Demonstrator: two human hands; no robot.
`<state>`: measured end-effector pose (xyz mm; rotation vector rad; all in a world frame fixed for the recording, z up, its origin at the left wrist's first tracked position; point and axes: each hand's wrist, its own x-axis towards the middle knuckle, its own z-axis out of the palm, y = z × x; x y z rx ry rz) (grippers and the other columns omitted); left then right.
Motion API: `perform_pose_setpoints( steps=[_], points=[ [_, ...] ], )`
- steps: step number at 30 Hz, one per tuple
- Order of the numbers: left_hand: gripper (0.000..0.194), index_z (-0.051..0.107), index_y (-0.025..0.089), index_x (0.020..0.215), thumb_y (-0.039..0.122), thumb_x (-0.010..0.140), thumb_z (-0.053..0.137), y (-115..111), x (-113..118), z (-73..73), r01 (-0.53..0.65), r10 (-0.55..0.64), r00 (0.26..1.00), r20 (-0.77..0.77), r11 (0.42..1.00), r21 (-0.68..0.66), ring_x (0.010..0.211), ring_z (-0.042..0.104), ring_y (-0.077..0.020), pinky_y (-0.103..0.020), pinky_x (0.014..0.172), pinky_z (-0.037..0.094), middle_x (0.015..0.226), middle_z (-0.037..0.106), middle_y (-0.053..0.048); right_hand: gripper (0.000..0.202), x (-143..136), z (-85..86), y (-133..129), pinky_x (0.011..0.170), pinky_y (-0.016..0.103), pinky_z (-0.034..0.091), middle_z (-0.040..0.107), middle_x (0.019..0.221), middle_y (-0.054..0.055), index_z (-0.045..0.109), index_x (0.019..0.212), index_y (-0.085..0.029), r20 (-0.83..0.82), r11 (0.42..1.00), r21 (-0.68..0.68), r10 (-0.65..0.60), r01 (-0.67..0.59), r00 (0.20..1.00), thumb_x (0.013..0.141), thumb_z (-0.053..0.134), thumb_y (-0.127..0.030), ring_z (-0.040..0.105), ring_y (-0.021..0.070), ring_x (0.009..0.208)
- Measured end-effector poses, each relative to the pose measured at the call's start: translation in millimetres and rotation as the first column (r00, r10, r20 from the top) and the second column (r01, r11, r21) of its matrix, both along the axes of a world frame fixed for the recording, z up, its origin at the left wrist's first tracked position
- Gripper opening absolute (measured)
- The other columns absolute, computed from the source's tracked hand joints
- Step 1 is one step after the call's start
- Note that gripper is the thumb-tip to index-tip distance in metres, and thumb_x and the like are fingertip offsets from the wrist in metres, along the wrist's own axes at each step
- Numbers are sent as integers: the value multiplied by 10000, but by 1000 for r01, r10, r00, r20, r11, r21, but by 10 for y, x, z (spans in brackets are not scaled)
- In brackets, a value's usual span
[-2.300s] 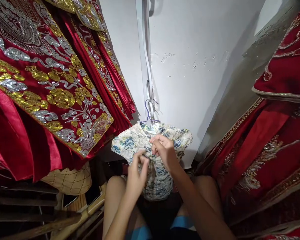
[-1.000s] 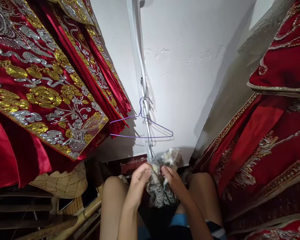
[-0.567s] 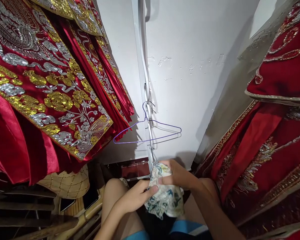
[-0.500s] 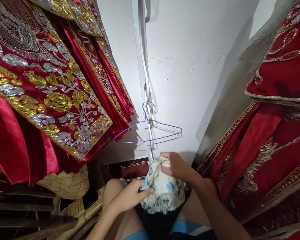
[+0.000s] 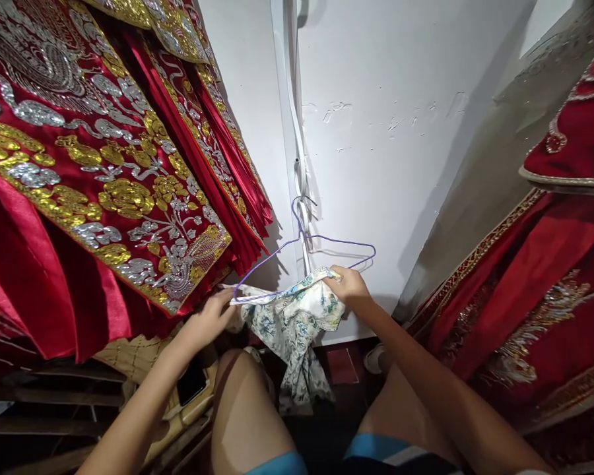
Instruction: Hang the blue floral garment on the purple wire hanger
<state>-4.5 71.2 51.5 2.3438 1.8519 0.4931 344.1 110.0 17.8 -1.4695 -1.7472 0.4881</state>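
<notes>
A white floral garment (image 5: 297, 313) is stretched sideways between my hands, its lower part hanging in folds between my knees. My left hand (image 5: 212, 321) grips its left end, near the lower left corner of a purple wire hanger (image 5: 267, 258). At the other side, the fingers of my right hand (image 5: 349, 287) pinch the upper edge, just below the hanger's right arm. The hanger hangs by its hook from a white strap against the wall. Its left corner lies against the cloth, and part of its bottom bar is hidden there.
Red garments with gold and silver sequins (image 5: 129, 198) hang at the left; more beaded red cloth (image 5: 539, 277) hangs at the right. A bamboo seat (image 5: 185, 412) with a dark phone-like object (image 5: 193, 382) stands low left. The white wall (image 5: 376, 99) is straight ahead.
The garment has gone from a bunched bundle in my lap to spread out and raised at the hanger. My hands have moved up and apart, the left one farther leftward.
</notes>
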Motion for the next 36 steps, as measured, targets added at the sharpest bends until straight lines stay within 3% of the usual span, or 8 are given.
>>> perform_pose_setpoints(
  steps=[3,8,15,21,25,27,31,36],
  points=[
    [400,697,168,1099,336,824,460,-35,132,66,194,-196,979,55,980,40,1274,571,-293,-414,1112,395,1315,656,-131,283,91,79,-124,562,245,293,454,570,-29,456,640,-220,16,999,9,-49,49,999,795,537,-442,442,155,602],
    [273,723,205,820,337,830,484,-177,182,93,187,-186,982,17,977,-103,968,705,-297,-381,918,520,968,765,-111,290,154,107,-208,568,247,298,448,553,-28,453,627,-226,29,997,0,-72,72,997,778,550,-454,445,164,622],
    [241,614,188,759,355,846,462,-140,420,461,166,-194,973,128,965,205,1240,570,-322,-416,1068,418,1287,651,-157,321,81,127,-287,591,260,339,570,616,6,581,645,-206,-27,998,-48,-32,30,999,802,569,-485,502,180,647],
    [167,554,188,948,226,842,431,143,844,499,36,-176,900,399,942,334,703,565,-160,-259,691,435,814,632,-10,295,70,194,-423,638,290,375,646,703,35,714,901,-226,51,997,-44,-58,61,997,822,564,-468,557,219,689],
    [197,608,175,861,210,837,416,238,868,405,22,-182,887,425,934,356,628,497,-140,-253,637,375,693,580,15,597,438,223,-330,622,278,388,654,787,13,552,1353,-261,-67,951,91,-289,294,955,769,610,-373,562,205,671],
    [200,611,174,789,216,838,422,243,855,419,40,-201,889,411,929,369,609,479,-137,-257,616,363,650,553,19,587,655,297,-247,626,270,387,655,814,15,583,1318,-234,-104,939,130,-306,318,946,747,636,-361,570,200,703],
    [212,609,179,689,229,821,451,296,790,562,25,-210,902,378,898,439,697,543,-158,-267,690,425,720,579,-9,203,970,629,-186,555,247,336,582,645,-1,676,709,-168,-151,999,-21,32,-36,988,731,687,-370,518,157,634],
    [226,661,174,884,350,748,624,466,600,667,-159,-72,884,461,883,443,909,588,-195,-300,835,472,1082,600,-77,318,997,963,-363,470,233,343,566,569,-16,627,592,-172,-485,848,-334,220,-411,847,661,825,-411,499,119,507]
  ],
)
